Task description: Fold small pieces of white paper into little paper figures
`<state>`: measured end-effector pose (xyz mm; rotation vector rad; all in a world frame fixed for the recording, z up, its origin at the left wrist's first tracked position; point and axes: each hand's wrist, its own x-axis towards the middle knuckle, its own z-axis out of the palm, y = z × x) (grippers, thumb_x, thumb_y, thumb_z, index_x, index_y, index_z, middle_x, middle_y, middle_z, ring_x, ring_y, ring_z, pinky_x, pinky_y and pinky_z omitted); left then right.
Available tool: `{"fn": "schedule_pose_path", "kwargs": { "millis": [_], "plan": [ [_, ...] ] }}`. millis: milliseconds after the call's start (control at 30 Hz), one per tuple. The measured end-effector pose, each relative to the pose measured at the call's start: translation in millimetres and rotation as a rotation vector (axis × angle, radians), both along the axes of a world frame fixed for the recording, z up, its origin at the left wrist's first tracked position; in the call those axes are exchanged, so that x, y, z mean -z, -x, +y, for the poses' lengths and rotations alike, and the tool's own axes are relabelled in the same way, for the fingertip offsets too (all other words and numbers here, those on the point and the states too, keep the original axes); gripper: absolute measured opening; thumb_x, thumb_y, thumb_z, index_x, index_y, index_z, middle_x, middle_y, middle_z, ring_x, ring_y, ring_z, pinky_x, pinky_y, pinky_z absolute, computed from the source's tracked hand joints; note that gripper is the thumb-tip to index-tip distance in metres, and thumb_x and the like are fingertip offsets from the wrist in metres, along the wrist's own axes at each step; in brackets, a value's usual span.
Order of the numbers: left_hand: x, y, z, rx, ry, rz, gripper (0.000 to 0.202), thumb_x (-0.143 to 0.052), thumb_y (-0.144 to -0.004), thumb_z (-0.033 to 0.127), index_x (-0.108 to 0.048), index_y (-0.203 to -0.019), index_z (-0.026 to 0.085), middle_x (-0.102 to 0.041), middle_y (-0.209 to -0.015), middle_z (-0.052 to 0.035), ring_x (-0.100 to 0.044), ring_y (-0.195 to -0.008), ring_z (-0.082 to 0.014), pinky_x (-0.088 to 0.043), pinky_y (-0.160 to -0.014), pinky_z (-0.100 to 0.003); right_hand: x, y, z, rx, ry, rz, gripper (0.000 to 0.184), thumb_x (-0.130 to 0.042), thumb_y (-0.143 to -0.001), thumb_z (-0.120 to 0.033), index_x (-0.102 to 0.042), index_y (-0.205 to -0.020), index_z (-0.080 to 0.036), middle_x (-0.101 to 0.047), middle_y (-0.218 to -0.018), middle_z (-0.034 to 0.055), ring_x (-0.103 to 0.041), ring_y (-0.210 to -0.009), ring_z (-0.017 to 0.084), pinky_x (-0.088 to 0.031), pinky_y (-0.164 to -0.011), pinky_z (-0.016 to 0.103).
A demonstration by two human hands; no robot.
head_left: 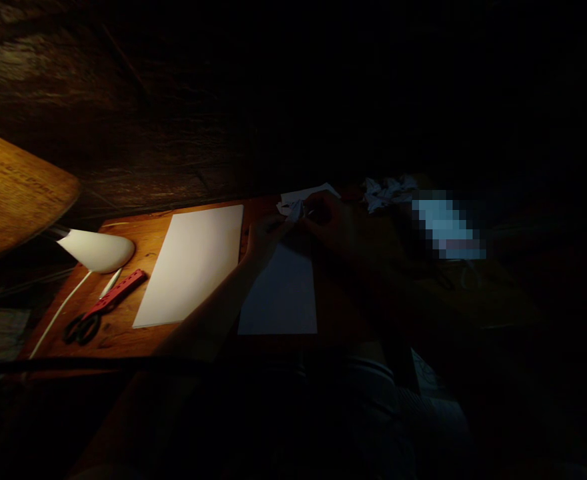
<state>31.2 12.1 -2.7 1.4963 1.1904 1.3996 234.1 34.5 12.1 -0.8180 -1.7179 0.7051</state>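
Both hands meet over the far side of a wooden table, around a small piece of folded paper [296, 211]. My left hand [266, 233] pinches it from the left. From the right, my right hand [329, 219] grips it with bent fingers, mostly in shadow. Beneath my hands lies a white sheet of paper [281, 293], dim and partly covered by them. To its left a brightly lit stack of white paper [193, 267] rests flat. Just behind my hands shows another pale piece of paper [318, 192].
Several folded paper pieces [388, 192] lie at the back right, near a glowing blurred-out rectangle [446, 227]. On the left are scissors [108, 303] with a red cover, a slim white stick [110, 283], a white lamp part [101, 252] and its cord [58, 315]. Deep shadow hides the right side.
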Motion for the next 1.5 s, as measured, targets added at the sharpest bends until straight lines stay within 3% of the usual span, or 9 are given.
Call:
{"fn": "schedule_pose_path", "kwargs": {
  "millis": [567, 733, 1000, 1333, 1500],
  "plan": [
    [3.5, -0.1, 1.9, -0.031, -0.008, -0.004, 0.034, -0.092, -0.081, 0.047, -0.076, -0.074, 0.019, -0.07, -0.074, -0.0008, -0.061, -0.073, -0.0145, -0.045, -0.064, -0.025, -0.7, -2.6, 3.4, -0.02, 0.027, -0.039, 0.034, -0.081, -0.083, -0.035, -0.069, -0.113, -0.024, -0.077, -0.107, 0.005, -0.074, -0.091, 0.021, -0.064, -0.083, 0.037],
    [1.8, -0.3, 1.0, 0.005, -0.024, -0.051, 0.038, -0.094, -0.078, 0.053, -0.078, -0.074, 0.019, -0.07, -0.072, -0.0005, -0.059, -0.07, -0.0134, -0.045, -0.064, -0.024, -0.1, -3.8, 5.1, -0.022, -0.003, -0.033, 0.039, -0.086, -0.08, -0.033, -0.07, -0.114, -0.025, -0.078, -0.107, 0.0052, -0.074, -0.095, 0.023, -0.064, -0.086, 0.039],
    [1.4, 0.5, 1.1, 0.019, 0.013, -0.031, 0.053, -0.094, -0.073, 0.069, -0.073, -0.074, 0.02, -0.068, -0.072, -0.0004, -0.059, -0.071, -0.0152, -0.044, -0.064, -0.026, 3.7, -5.2, 8.0, -0.067, 0.0, -0.032, 0.061, -0.09, -0.079, -0.033, -0.067, -0.136, -0.025, -0.075, -0.103, 0.0027, -0.074, -0.096, 0.023, -0.062, -0.085, 0.037],
    [-0.6, -1.4, 0.1, 0.026, 0.023, -0.029, 0.053, -0.094, -0.074, 0.067, -0.069, -0.072, 0.02, -0.063, -0.068, 0.0008, -0.057, -0.07, -0.0149, -0.044, -0.063, -0.026, 8.2, -3.8, 10.0, -0.123, 0.102, -0.014, 0.052, -0.092, -0.078, -0.043, -0.071, -0.123, -0.024, -0.076, -0.101, 0.0021, -0.072, -0.089, 0.02, -0.063, -0.079, 0.033],
    [-0.3, -0.8, 0.3, 0.026, 0.001, -0.02, 0.05, -0.095, -0.076, 0.064, -0.07, -0.07, 0.02, -0.066, -0.066, 0.0014, -0.058, -0.067, -0.0139, -0.047, -0.063, -0.025, 10.5, -2.9, 11.1, -0.077, 0.071, -0.058, 0.044, -0.087, -0.08, -0.038, -0.072, -0.12, -0.025, -0.076, -0.105, 0.0031, -0.073, -0.095, 0.022, -0.064, -0.087, 0.037]
  ]
}}
